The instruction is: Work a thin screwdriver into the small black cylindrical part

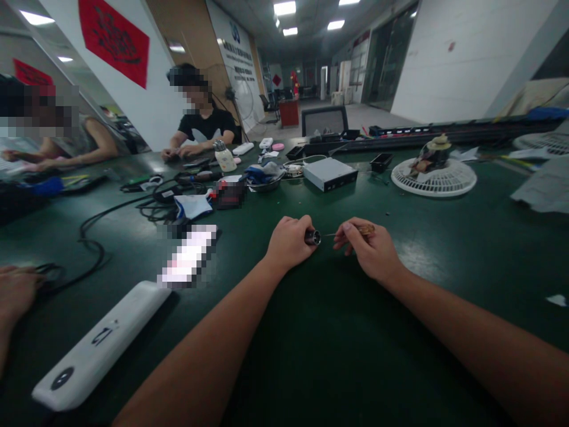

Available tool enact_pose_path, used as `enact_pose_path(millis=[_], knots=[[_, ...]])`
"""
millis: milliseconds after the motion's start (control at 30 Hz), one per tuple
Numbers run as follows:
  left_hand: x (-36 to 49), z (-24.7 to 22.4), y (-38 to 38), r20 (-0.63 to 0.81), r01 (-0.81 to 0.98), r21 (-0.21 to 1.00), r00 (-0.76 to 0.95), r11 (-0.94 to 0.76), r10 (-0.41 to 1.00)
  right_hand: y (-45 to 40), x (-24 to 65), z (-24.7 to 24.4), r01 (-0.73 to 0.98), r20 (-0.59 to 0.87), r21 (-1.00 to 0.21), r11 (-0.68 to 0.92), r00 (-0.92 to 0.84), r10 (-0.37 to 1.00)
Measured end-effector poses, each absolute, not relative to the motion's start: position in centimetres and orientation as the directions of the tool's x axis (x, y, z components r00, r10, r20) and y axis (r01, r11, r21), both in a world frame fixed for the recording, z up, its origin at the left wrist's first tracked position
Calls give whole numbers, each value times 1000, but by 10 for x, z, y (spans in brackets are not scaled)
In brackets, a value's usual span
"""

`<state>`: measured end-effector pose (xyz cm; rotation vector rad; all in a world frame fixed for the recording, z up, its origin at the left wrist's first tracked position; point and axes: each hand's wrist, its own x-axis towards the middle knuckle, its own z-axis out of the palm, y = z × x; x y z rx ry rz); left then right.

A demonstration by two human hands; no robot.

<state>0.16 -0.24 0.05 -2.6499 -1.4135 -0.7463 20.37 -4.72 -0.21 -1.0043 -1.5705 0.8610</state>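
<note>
My left hand [291, 242] is closed around a small dark cylinder [315, 238] whose round, metal-rimmed end faces right; it looks like a plug connector, and most of it is hidden in the fist. In my right hand [370, 246] is a screwdriver with an amber handle [367, 230], gripped between thumb and fingers. Its thin shaft [329, 235] points left at the cylinder's open end, with the tip close to the rim; whether it touches cannot be made out. Both hands are just above the dark green table [338, 332].
On the left lie a long white device [104, 344], a lit phone [190, 255] and black cables [111, 210]. Farther back are a grey metal box [329, 173], a white fan grille with motor [433, 176] and a bottle [224, 157]. Two people sit left; another hand [18, 290] rests nearby.
</note>
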Motion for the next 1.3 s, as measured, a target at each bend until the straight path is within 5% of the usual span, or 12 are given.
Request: enact_pose_path(millis=[233,467,800,1033,1300], knots=[[1,-1,-1,442,785,190,468,-590,765,-50,203,-3,99,361,-911,400,-278,890],[1,0,-2,445,789,200,455,-581,771,-49,204,-1,177,368,-905,387,-135,920],[1,-1,-2,449,779,200,466,-594,762,-50,202,-2,178,349,-898,403,-269,898],[2,0,-2,435,793,186,463,-581,772,-49,204,0,218,397,-883,415,-123,909],[1,-1,-1,444,784,199,463,-588,767,-50,204,-2,134,339,-912,388,-287,896]])
